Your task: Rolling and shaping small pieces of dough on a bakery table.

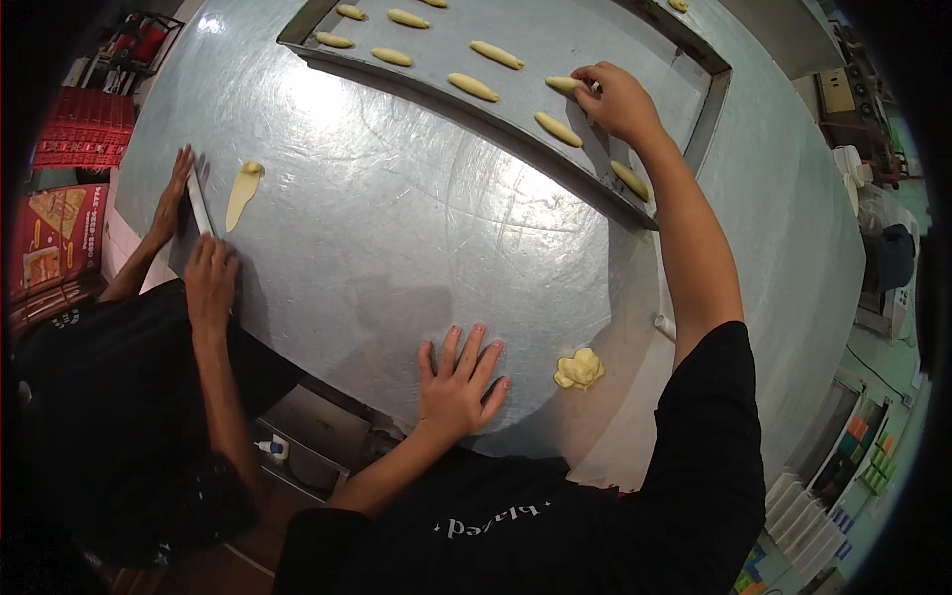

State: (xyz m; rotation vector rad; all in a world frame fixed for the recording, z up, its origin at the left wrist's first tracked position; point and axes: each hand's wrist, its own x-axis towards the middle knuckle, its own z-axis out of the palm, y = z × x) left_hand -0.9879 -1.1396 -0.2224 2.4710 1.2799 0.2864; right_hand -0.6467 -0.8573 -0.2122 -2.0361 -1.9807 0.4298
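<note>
Over at the tray, my right hand (620, 102) pinches the end of a slim pale-yellow dough roll (561, 84), which lies at the tray's bottom. Several similar rolls lie around it, spaced out in rows, with one dough roll (558, 130) just nearer to me. The large metal tray (709, 109) has a dark, low rim. My left hand (458, 392) rests flat on the metal table with fingers spread and nothing in it. To its right sits a soft, lumpy piece of yellow dough (580, 369).
At left, a co-worker's hands press a white rolling pin (199, 203) on the table (397, 218). Beside it lies a flattened dough strip (244, 193), thick at one end. A white rod end (664, 323) shows beside my right arm. Red crates (84, 129) stand beyond the table's left edge.
</note>
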